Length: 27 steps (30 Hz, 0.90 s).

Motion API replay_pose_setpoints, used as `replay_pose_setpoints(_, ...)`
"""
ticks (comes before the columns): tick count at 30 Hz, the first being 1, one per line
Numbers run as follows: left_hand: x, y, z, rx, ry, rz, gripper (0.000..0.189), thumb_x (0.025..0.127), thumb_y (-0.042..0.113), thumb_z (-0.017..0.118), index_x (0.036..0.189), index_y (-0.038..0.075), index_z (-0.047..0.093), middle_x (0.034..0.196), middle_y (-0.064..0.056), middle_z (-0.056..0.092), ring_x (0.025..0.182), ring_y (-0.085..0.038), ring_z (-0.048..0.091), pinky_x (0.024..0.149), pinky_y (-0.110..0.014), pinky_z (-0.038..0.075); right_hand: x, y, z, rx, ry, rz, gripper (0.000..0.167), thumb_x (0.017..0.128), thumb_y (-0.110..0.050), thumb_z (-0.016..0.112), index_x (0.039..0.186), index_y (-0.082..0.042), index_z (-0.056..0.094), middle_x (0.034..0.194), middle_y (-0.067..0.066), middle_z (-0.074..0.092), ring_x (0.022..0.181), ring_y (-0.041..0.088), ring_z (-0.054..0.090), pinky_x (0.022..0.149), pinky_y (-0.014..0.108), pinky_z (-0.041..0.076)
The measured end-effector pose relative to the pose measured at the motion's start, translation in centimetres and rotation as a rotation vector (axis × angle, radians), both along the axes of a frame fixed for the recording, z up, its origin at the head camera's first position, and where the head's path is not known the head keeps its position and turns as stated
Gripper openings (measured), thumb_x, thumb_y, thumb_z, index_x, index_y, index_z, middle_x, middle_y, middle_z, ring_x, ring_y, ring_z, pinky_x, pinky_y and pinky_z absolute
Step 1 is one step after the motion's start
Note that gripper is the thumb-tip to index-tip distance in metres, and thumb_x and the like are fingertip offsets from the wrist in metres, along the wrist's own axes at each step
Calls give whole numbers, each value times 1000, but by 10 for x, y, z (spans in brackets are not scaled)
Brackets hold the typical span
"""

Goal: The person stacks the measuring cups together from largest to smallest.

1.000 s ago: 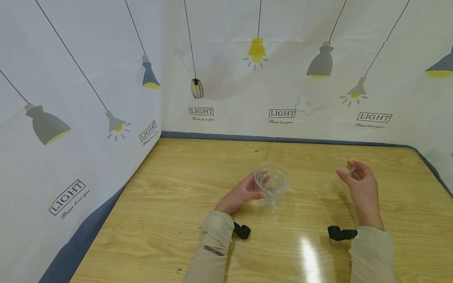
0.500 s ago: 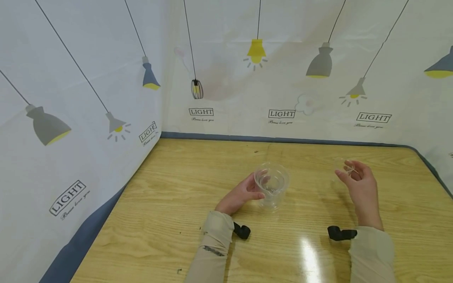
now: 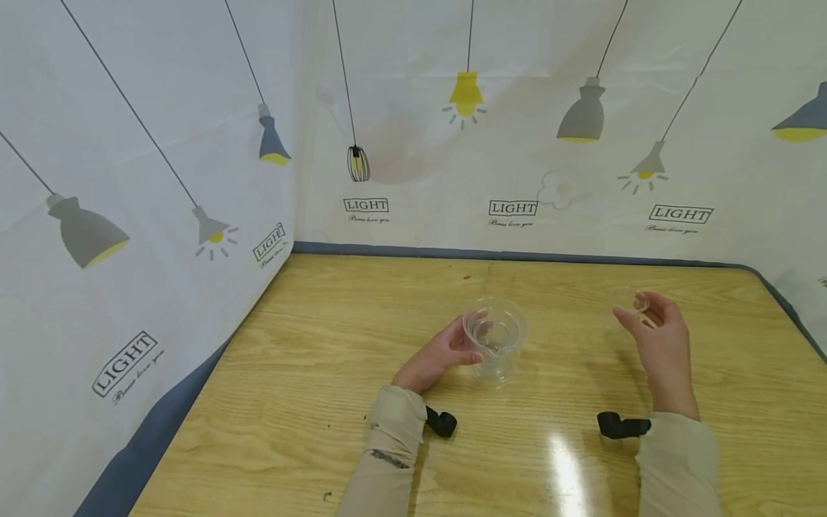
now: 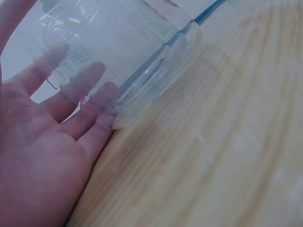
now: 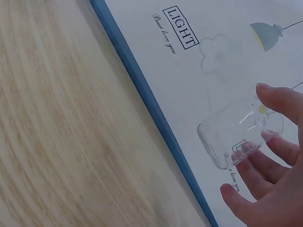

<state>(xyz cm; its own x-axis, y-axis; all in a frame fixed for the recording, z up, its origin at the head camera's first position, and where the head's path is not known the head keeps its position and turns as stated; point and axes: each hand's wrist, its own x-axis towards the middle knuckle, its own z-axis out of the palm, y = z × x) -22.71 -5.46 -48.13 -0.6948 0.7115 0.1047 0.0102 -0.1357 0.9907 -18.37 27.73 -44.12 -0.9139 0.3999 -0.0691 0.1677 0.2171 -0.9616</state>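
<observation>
My left hand point(image 3: 436, 357) holds a clear plastic cup point(image 3: 500, 355) by its side, the thumb at the front and fingers behind. In the left wrist view, the fingers show through the transparent wall of the cup point(image 4: 128, 52), whose base is at the table surface. To the right, my right hand point(image 3: 668, 352) holds up a smaller clear cup point(image 5: 227, 132) above the table, thumb on one side and fingers on the other. It is tilted in the right wrist view and hard to make out in the head view. Whether either cup contains anything is unclear.
Both hands are over a wooden table point(image 3: 291, 402). A white cloth point(image 3: 413, 165) printed with lamps and the word LIGHT hangs along its back and left sides, with a blue border point(image 3: 400, 250) at the table's edge. Black wrist mounts point(image 3: 442, 421) sit at the sleeves.
My right hand and the small cup shift and turn very slightly. The left hand and larger cup keep their place.
</observation>
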Motion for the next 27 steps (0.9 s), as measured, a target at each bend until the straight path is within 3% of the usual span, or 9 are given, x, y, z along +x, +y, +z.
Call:
replay_pose_setpoints(12,0,0,0,-1,4,-3,69,83,6,62,140,23,26,143,-12,29,131,-24,24,101,-30,28,2,-8,11,57,-19,18,83,76,-53,58,142,-22,19,145,5,21,130,26,21,102,46,23)
replay_pose_setpoints(27,-2,0,-2,6,-6,-33,71,83,9,62,141,23,23,144,-13,25,132,-24,22,101,-30,27,0,-17,19,66,-6,4,81,75,-54,58,141,-24,21,144,3,20,130,24,22,102,45,24)
